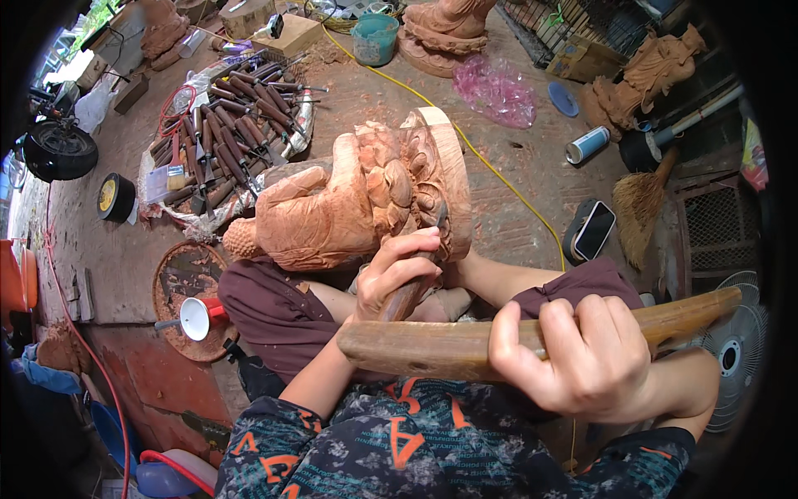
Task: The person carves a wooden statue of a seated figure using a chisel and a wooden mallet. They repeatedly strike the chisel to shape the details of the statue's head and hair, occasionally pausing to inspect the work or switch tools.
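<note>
A carved wooden statue (312, 216) of a seated figure lies on its side in front of my crossed legs, its curly head to the left and its round base (453, 166) to the right. My left hand (389, 270) is wrapped round the wooden handle of a carving chisel (406, 298), whose far end is at the carved petals near the base; the blade's tip is hard to make out. Closer to me, my right hand (582, 353) grips a long wooden mallet (424, 348). The mallet's thick end lies just below the chisel handle in the picture; whether they touch I cannot tell.
Many wood-handled chisels (233, 133) lie heaped at the back left. A red cup (199, 318) rests by a round tray (170, 258). A yellow cord (515, 193) crosses the floor. To the right are a phone (593, 230), spray can (588, 145), broom (640, 208) and fan (731, 353).
</note>
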A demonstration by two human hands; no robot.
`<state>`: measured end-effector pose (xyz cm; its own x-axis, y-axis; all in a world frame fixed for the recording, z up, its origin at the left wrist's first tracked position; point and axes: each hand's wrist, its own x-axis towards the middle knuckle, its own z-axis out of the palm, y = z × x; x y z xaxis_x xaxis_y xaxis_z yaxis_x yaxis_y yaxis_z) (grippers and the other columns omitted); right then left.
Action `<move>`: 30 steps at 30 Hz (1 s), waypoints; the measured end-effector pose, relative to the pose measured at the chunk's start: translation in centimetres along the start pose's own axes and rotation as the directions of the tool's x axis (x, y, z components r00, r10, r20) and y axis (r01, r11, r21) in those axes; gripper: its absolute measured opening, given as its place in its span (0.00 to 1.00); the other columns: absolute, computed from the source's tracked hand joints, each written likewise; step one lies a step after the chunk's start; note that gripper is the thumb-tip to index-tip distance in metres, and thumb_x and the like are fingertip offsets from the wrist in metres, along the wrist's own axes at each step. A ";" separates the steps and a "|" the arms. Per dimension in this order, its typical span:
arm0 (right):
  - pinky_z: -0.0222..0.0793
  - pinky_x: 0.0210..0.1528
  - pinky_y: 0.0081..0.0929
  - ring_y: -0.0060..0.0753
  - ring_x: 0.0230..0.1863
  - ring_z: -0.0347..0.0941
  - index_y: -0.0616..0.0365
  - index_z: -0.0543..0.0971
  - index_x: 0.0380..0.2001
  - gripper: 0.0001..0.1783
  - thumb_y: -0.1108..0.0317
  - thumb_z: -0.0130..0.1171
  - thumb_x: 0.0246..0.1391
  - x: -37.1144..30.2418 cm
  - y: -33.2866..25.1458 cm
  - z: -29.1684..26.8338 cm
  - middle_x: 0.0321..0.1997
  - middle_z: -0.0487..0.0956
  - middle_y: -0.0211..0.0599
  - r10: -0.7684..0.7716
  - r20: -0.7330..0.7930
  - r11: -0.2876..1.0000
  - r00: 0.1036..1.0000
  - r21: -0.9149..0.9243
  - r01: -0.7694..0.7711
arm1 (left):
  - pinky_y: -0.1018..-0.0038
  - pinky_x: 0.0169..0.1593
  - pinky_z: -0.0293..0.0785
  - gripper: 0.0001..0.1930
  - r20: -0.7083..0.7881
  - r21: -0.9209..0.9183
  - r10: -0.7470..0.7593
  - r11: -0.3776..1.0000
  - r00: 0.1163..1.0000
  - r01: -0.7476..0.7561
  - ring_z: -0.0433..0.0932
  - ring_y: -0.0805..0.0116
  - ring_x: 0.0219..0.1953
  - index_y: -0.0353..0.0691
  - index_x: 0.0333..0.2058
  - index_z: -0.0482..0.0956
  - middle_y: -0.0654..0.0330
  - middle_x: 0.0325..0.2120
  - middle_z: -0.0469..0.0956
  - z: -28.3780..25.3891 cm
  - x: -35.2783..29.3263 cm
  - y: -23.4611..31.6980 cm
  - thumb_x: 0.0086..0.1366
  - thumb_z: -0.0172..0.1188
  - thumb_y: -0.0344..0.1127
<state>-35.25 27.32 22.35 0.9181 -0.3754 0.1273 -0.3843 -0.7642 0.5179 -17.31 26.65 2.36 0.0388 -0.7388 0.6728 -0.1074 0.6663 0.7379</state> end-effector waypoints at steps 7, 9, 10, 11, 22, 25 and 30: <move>0.47 0.17 0.20 0.21 0.16 0.53 0.43 0.74 0.32 0.13 0.67 0.56 0.36 -0.8 0.5 0.6 0.18 0.59 0.27 0.092 -0.093 0.993 0.991 0.076 -0.085 | 0.63 0.52 0.75 0.12 -0.017 0.025 -0.043 0.999 0.999 0.044 0.78 0.51 0.48 0.36 0.32 0.76 0.47 0.42 0.76 0.4 0.5 0.5 0.50 0.68 0.21; 0.46 0.17 0.20 0.20 0.16 0.53 0.43 0.75 0.32 0.14 0.66 0.57 0.36 -1.0 0.4 0.6 0.18 0.58 0.26 0.099 -0.055 0.994 0.994 0.055 -0.096 | 0.62 0.53 0.75 0.12 -0.024 0.009 -0.059 0.998 0.998 0.059 0.78 0.51 0.48 0.36 0.34 0.74 0.47 0.42 0.76 0.4 0.6 0.1 0.52 0.67 0.23; 0.46 0.17 0.19 0.21 0.16 0.53 0.43 0.75 0.31 0.13 0.66 0.57 0.35 -1.0 0.6 0.6 0.18 0.58 0.26 0.078 -0.051 0.992 0.996 0.103 -0.072 | 0.62 0.53 0.74 0.12 -0.026 -0.005 -0.066 0.998 0.997 0.066 0.78 0.51 0.48 0.36 0.35 0.73 0.47 0.41 0.76 0.3 0.7 -0.1 0.53 0.67 0.23; 0.46 0.17 0.19 0.21 0.16 0.53 0.43 0.75 0.31 0.13 0.66 0.57 0.35 -1.1 0.9 0.6 0.18 0.58 0.26 0.056 -0.049 0.987 0.997 0.151 -0.048 | 0.59 0.54 0.73 0.14 -0.087 -0.264 -0.139 0.958 0.986 0.112 0.77 0.49 0.48 0.37 0.39 0.68 0.46 0.42 0.74 -0.4 0.9 0.1 0.58 0.65 0.27; 0.51 0.18 0.18 0.21 0.18 0.59 0.46 0.78 0.33 0.14 0.65 0.58 0.37 -1.0 0.2 1.7 0.20 0.63 0.24 0.092 -0.098 0.892 0.991 0.451 -0.038 | 0.64 0.49 0.77 0.15 -0.223 -0.066 0.004 0.998 0.975 -0.019 0.79 0.51 0.47 0.37 0.37 0.72 0.45 0.42 0.77 1.1 -0.1 -0.6 0.54 0.68 0.25; 0.51 0.19 0.17 0.21 0.18 0.58 0.46 0.79 0.34 0.15 0.65 0.58 0.38 -1.1 0.0 1.9 0.20 0.62 0.24 0.069 -0.107 0.888 0.992 0.459 -0.012 | 0.64 0.48 0.77 0.14 -0.195 -0.034 0.026 0.999 0.980 -0.034 0.79 0.51 0.46 0.36 0.36 0.73 0.45 0.42 0.77 1.0 -0.1 -0.7 0.53 0.68 0.24; 0.51 0.19 0.17 0.20 0.18 0.57 0.40 0.79 0.39 0.19 0.64 0.57 0.39 -0.8 0.0 1.4 0.20 0.61 0.23 0.045 -0.117 0.881 0.992 0.473 0.016 | 0.63 0.47 0.78 0.14 -0.161 -0.025 0.030 0.999 0.987 -0.034 0.79 0.50 0.46 0.36 0.36 0.73 0.46 0.41 0.77 0.8 0.0 -0.6 0.52 0.68 0.23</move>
<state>-36.13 26.88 21.10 0.9051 -0.3452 0.2483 -0.3696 -0.9274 0.0578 -18.02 26.18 1.86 0.1948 -0.6927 0.6944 -0.0836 0.6937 0.7154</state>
